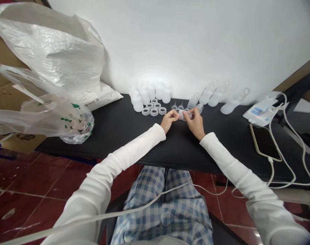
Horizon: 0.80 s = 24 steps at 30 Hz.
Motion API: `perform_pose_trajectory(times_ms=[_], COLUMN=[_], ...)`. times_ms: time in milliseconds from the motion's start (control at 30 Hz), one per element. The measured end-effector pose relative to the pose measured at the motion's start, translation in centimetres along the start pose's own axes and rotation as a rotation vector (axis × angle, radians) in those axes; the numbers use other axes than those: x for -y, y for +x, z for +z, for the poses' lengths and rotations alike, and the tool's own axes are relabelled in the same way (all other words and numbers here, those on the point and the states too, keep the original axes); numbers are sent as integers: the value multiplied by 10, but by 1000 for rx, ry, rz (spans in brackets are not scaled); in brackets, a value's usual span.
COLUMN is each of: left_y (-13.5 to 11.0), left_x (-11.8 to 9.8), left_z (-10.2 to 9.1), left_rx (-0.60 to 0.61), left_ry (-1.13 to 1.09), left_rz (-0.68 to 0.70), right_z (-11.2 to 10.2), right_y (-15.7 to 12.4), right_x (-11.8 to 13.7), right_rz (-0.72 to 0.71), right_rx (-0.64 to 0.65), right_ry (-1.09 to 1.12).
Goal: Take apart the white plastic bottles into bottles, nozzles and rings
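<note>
a small clear plastic piece [182,115] pinched at the fingertips between left hand [169,120] and right hand [194,122], both narrow and nearly touching, its long axis lying roughly crosswise, closer to the right hand. just beyond the left hand, plastic rings [154,109]; beyond the fingertips, small clear cones [177,106].
</note>
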State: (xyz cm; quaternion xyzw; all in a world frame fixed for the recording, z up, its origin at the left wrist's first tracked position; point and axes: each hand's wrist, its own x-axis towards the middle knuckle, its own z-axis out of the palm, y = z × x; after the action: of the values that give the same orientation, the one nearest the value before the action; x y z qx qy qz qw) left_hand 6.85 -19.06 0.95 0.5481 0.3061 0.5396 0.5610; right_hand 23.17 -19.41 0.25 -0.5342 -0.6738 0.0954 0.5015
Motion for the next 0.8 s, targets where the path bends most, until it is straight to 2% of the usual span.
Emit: perform_pose_trajectory(times_ms=[67, 167, 233, 300, 400, 467, 533, 600, 667, 800], left_y=[0, 4, 9, 15, 24, 27, 28, 27, 26, 25], left_x=[-3, -4, -3, -1, 4, 7, 9, 11, 11, 10], left_z=[1, -1, -6, -12, -22, -27, -29, -28, -27, -25], left_rx=[-48, -137, -192, -234, -348, -426, -431, -390, -359, -373], left_ry=[-34, -63, -48, -17, 0, 5, 12, 18, 27, 36], left_rz=[-17, -51, -104, -150, -195, -229, -227, -192, -169, -208], right_z=[1, -1, -5, -11, -20, -25, -31, -37, -43, -53], right_y=[0, 3, 4, 5, 5, 6, 9, 15, 22, 34], right_x=[-1, -4, -3, -1, 3, 2, -2, -9, -19, -42], right_rz=[-86, -340, -539, -673, -716, -699, -646, -540, -429, -268], right_rx=[22, 114, 270, 449, 598, 534, 328, 84, -98, -258], right_ry=[-52, -133, -176, -218, -283, -323, -365, -412, -443, -451])
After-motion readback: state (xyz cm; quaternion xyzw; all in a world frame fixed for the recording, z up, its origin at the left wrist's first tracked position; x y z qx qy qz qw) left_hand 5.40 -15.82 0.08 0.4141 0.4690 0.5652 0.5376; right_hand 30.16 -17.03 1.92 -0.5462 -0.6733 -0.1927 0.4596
